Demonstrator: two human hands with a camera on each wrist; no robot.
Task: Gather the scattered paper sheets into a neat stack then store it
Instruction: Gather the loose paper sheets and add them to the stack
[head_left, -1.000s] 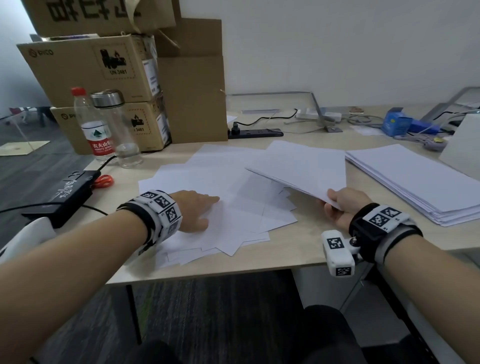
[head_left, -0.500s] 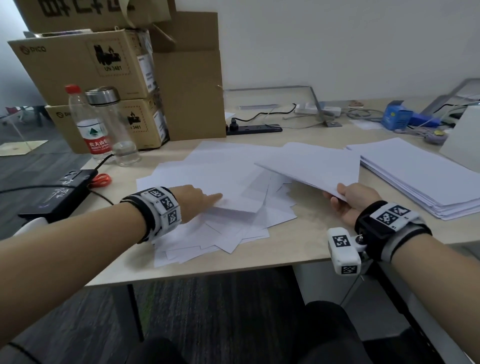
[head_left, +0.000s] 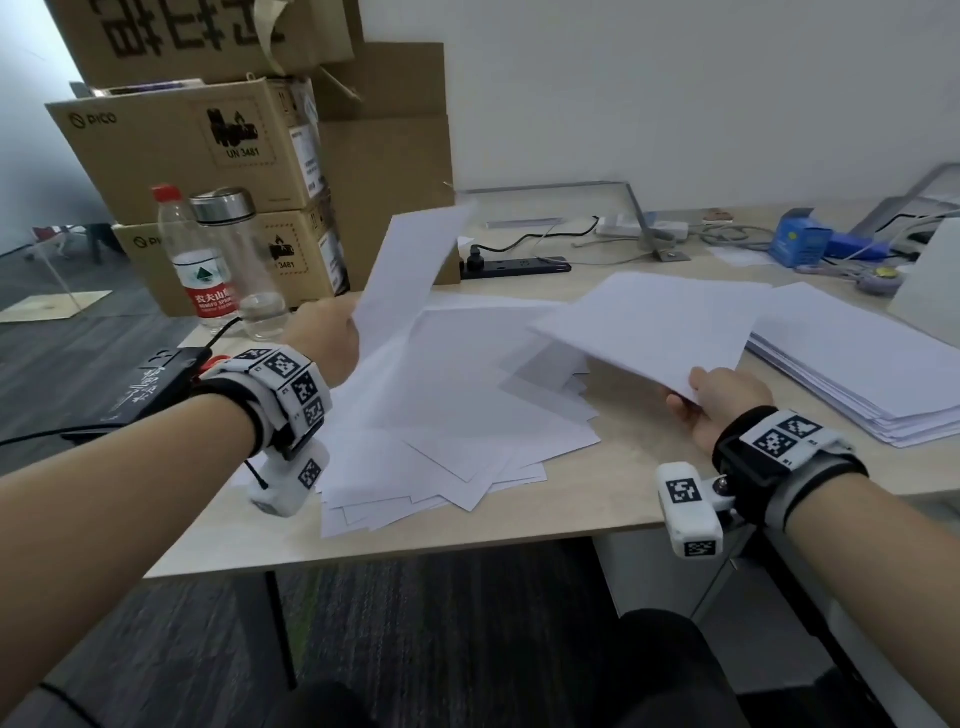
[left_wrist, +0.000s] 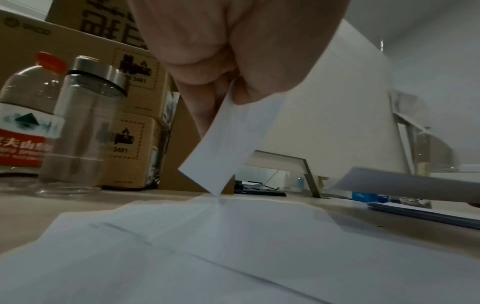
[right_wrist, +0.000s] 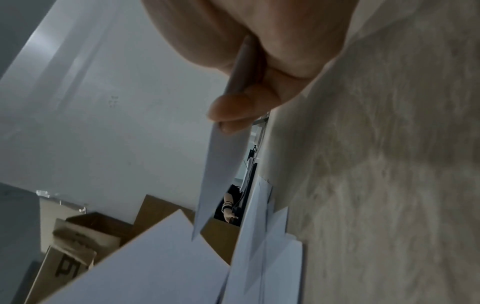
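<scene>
- The left hand (head_left: 324, 340) pinches one sheet (head_left: 410, 270) by its lower edge, thumb against fingers. The sheet stands almost upright, and its lowest corner touches the pile (head_left: 457, 405) under it, as the left wrist view shows.
- I think it is held so steep in order to peel it free from the other papers without dragging them.
- The right hand (head_left: 719, 408) pinches a thin bundle (head_left: 654, 327) at its near corner. The bundle hangs nearly flat above the right part of the pile, probably to receive the next sheet on top.
- The loose sheets lie fanned and overlapping on the desk (head_left: 597, 499), between the two hands.
- A tidy stack (head_left: 862, 364) lies at the right, apart from the pile; maybe this is the storing place.
- Two bottles (head_left: 218, 260) stand close behind the left hand, so a wide swing of the sheet could hit them.
</scene>
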